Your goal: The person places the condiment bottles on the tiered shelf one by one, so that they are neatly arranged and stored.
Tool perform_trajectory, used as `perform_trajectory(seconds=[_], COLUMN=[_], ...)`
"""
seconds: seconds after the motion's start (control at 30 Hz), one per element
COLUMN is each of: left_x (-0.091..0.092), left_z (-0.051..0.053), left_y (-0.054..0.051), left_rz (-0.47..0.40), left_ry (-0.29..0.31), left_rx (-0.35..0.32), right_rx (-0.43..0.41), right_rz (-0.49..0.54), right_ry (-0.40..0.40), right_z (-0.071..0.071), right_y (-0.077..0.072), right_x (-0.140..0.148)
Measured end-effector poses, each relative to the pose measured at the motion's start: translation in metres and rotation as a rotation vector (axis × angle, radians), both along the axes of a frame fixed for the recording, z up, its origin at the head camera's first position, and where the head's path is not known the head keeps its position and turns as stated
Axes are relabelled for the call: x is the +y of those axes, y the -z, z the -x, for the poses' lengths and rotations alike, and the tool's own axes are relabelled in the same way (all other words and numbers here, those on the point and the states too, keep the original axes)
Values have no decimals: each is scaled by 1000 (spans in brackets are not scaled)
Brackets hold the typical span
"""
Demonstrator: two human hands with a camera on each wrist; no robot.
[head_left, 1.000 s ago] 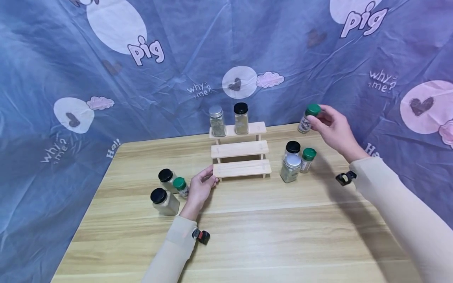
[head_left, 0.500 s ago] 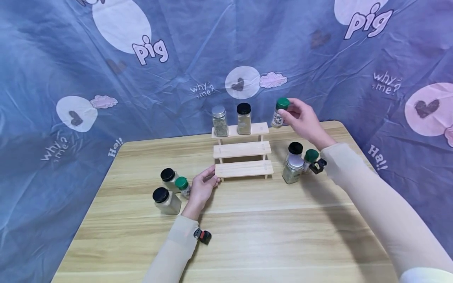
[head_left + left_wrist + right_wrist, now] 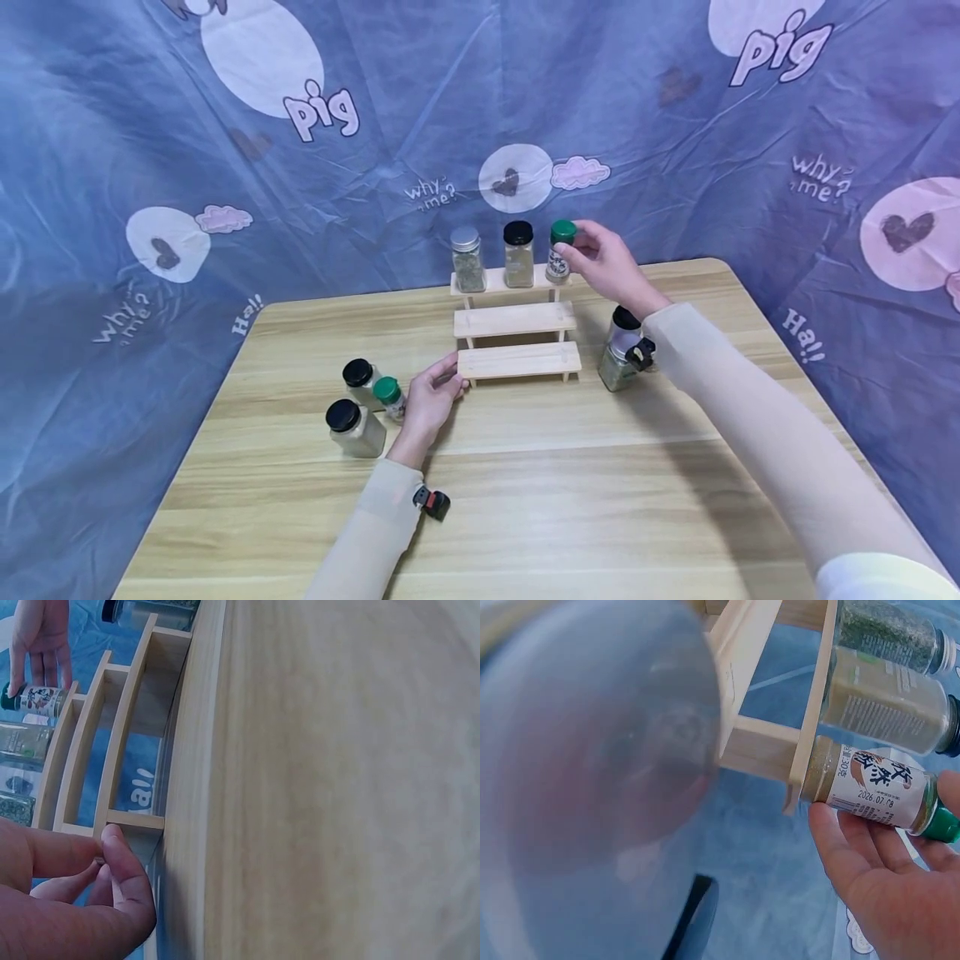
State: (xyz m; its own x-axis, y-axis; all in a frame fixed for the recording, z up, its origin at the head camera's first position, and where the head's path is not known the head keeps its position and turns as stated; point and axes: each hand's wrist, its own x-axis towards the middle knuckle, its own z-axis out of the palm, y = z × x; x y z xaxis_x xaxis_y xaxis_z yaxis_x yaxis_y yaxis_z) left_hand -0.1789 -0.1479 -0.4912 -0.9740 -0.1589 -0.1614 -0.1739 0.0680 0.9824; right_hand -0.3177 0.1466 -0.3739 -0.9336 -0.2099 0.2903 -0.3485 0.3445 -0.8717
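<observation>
My right hand grips a small green-capped spice jar at the right end of the top step of a three-step wooden rack. In the right wrist view that jar has a white label and its base meets the step. Beside it on the same step stand a black-capped jar of tan powder and a silver-capped jar of green flakes. My left hand pinches the front left corner of the lowest step; in the left wrist view its thumb and forefinger meet there.
Left of the rack stand two black-capped jars, the nearer jar larger-looking, and a green-capped jar by my left wrist. Under my right forearm are a silver-capped jar and a black-capped jar. A blue curtain hangs behind the table.
My right hand has carried the green-capped jar leftward from the table's back right to the rack's top step. The left hand has stayed at the rack's corner.
</observation>
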Motion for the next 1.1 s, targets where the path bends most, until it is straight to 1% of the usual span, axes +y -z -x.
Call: perform_trajectory(seconds=[0.2, 0.37, 0.53, 0.7, 0.9, 1.0, 1.1], left_x=[1, 1, -1, -2, 0, -1, 0], left_z=[-2, -2, -1, -1, -2, -2, -3], left_y=[0, -1, -1, -2, -5, -5, -5], left_rz=[2, 6, 18, 16, 8, 13, 12], left_ry=[1, 3, 0, 4, 2, -2, -3], left_rx=[-12, -2, -5, -6, -5, -8, -14], right_rx=[-8, -44, -80, -102, -118, -129, -140], right_rz=[-40, -61, -71, -59, -101, -112, -135], right_ry=[11, 5, 15, 47, 72, 74, 80], right_z=[-3, -8, -18, -32, -52, -61, -70], right_y=[0, -7, -15, -18, -13, -5, 7], right_x=[0, 5, 18, 36, 63, 76, 89])
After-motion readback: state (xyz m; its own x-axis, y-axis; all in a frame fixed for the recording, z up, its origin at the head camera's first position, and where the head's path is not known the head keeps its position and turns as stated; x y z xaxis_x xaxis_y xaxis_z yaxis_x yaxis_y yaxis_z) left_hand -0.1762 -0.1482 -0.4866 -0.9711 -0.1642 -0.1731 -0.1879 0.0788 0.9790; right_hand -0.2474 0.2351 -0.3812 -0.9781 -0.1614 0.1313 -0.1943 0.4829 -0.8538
